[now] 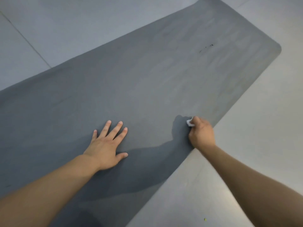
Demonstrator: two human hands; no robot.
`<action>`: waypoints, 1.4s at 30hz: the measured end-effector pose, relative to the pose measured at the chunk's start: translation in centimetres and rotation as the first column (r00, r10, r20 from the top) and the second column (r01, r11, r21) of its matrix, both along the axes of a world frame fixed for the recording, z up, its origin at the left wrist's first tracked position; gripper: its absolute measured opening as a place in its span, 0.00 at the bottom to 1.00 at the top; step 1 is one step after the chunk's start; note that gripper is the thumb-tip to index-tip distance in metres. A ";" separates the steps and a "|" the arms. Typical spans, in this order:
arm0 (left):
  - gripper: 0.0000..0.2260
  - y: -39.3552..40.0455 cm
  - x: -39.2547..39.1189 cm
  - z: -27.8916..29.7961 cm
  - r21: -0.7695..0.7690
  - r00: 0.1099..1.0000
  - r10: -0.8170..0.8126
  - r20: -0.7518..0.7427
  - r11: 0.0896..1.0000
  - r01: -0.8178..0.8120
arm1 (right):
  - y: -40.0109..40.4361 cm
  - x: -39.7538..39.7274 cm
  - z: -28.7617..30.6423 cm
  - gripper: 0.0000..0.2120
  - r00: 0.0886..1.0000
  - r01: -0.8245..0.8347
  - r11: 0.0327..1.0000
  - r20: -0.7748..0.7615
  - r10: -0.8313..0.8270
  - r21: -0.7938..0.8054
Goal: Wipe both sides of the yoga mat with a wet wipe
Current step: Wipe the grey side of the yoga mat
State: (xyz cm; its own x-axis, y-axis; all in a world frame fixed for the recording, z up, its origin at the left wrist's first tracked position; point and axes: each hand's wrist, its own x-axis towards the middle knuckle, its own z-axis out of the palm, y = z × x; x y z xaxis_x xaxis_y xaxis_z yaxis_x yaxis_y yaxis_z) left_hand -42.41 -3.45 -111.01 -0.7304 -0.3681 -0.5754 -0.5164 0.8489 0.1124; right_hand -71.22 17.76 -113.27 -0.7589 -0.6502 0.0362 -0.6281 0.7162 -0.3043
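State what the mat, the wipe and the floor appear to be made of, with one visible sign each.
Yoga mat: probably rubber or foam; matte grey, lies flat and thin.
Wet wipe: soft white cloth-like sheet, bunched in the right hand.
Floor: likely smooth tile; faint sheen, joint lines.

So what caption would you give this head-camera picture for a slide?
Left hand pressed flat on a grey yoga mat while the right hand grips a wet wipe near its edge.

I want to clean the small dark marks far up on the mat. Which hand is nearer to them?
Right. The right hand, holding the wet wipe, is at the yoga mat's right edge, below the dark marks. The left hand lies flat farther left and lower.
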 end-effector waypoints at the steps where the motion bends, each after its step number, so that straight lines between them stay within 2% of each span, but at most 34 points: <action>1: 0.41 -0.1 0.0 0.1 -0.005 1.000 0.003 -0.012 1.000 -0.003 | -0.8 2.1 -0.3 0.08 0.999 -0.028 0.998 0.037 0.030 -0.058; 3: 0.40 -0.4 0.0 0.3 -0.035 0.999 -0.012 -0.031 0.999 0.010 | -2.6 8.1 -0.7 0.12 0.971 -0.203 0.961 0.090 0.222 -0.188; 4: 0.39 -0.7 0.0 0.4 -0.052 0.999 -0.024 -0.044 0.998 0.021 | -3.4 11.5 -0.7 0.13 0.927 -0.326 0.917 0.116 0.358 -0.229; 7: 0.30 -2.1 -0.3 0.8 -0.060 0.994 -0.049 -0.096 0.997 0.044 | -5.0 19.8 0.0 0.11 0.705 -0.674 0.724 0.166 0.690 -0.146; 9: 0.29 -3.3 -0.4 1.1 -0.043 0.993 -0.063 -0.099 0.997 0.059 | -5.3 19.2 -0.2 0.09 0.603 -0.783 0.613 0.107 0.790 -0.111; 10: 0.31 -3.7 -0.4 1.2 -0.037 0.993 -0.059 -0.106 0.998 0.055 | -5.4 17.4 -0.5 0.10 0.585 -0.799 0.590 0.080 0.807 -0.113; 11: 0.33 -4.1 -0.3 1.4 -0.044 0.992 -0.041 -0.121 0.998 0.036 | -5.4 15.0 -0.8 0.12 0.603 -0.783 0.608 0.076 0.794 -0.132; 12: 0.39 -4.5 -0.3 1.4 -0.067 0.992 -0.003 -0.124 0.998 -0.005 | -5.5 12.0 -0.9 0.13 0.666 -0.729 0.667 0.067 0.743 -0.152; 15: 0.63 -5.6 -0.6 1.5 -0.141 0.972 0.235 -0.001 0.962 -0.233 | -6.0 4.0 -0.4 0.12 0.901 -0.434 0.900 0.003 0.435 -0.049; 17: 0.69 -6.3 -0.8 1.6 -0.114 0.934 0.345 0.097 0.936 -0.333 | -6.7 2.5 0.1 0.08 0.972 -0.234 0.972 -0.004 0.234 -0.016; 19: 0.69 -6.6 -0.7 1.4 -0.038 0.912 0.393 0.121 0.919 -0.391 | -7.6 4.4 0.2 0.06 0.994 -0.107 0.990 0.024 0.110 -0.096; 20: 0.68 -6.7 -0.6 1.2 -0.016 0.911 0.398 0.109 0.917 -0.399 | -7.9 6.5 0.0 0.08 0.989 -0.124 0.981 0.064 0.135 -0.152; 22: 0.64 -7.1 -0.3 0.9 -0.011 0.918 0.390 0.078 0.921 -0.390 | -8.5 12.5 -0.5 0.12 0.927 -0.326 0.915 0.110 0.359 -0.240; 25: 0.51 -8.6 0.0 1.2 -0.063 0.941 0.329 0.073 0.944 -0.325 | -8.8 20.8 0.0 0.12 0.676 -0.686 0.701 0.184 0.713 -0.196; 27: 0.44 -10.2 0.1 1.7 -0.103 0.965 0.257 0.054 0.963 -0.251 | -9.1 20.2 -0.2 0.14 0.564 -0.799 0.584 0.160 0.810 -0.145; 28: 0.43 -10.9 0.2 1.9 -0.114 0.974 0.223 0.030 0.969 -0.218 | -9.5 18.4 -0.4 0.14 0.557 -0.807 0.573 0.136 0.819 -0.142; 29: 0.43 -11.3 0.3 2.1 -0.128 0.981 0.195 -0.004 0.973 -0.193 | -9.9 15.9 -0.6 0.15 0.582 -0.788 0.593 0.114 0.805 -0.166; 31: 0.49 -11.9 0.6 2.0 -0.175 0.982 0.180 -0.053 0.967 -0.186 | -11.2 9.9 -0.8 0.15 0.729 -0.659 0.721 0.052 0.682 -0.215; 34: 0.68 -12.6 0.4 1.7 -0.210 0.937 0.348 0.029 0.919 -0.335 | -12.7 2.2 -0.2 0.10 0.945 -0.326 0.944 0.020 0.327 -0.046; 35: 0.71 -12.8 0.3 1.7 -0.190 0.908 0.413 0.074 0.900 -0.393 | -13.1 0.8 -0.2 0.08 0.975 -0.221 0.975 0.018 0.221 0.014; 37: 0.73 -13.3 0.2 1.6 -0.106 0.856 0.497 0.140 0.867 -0.486 | -13.9 0.8 -0.4 0.06 0.994 -0.109 0.994 0.022 0.109 0.004; 39: 0.72 -13.6 0.1 1.5 -0.017 0.828 0.541 0.149 0.838 -0.545 | -14.5 4.2 -1.1 0.07 0.987 -0.144 0.983 0.051 0.150 -0.117; 42: 0.71 -13.8 0.3 1.1 0.013 0.829 0.543 0.131 0.836 -0.549 | -15.1 13.8 -1.7 0.09 0.893 -0.412 0.877 0.083 0.443 -0.248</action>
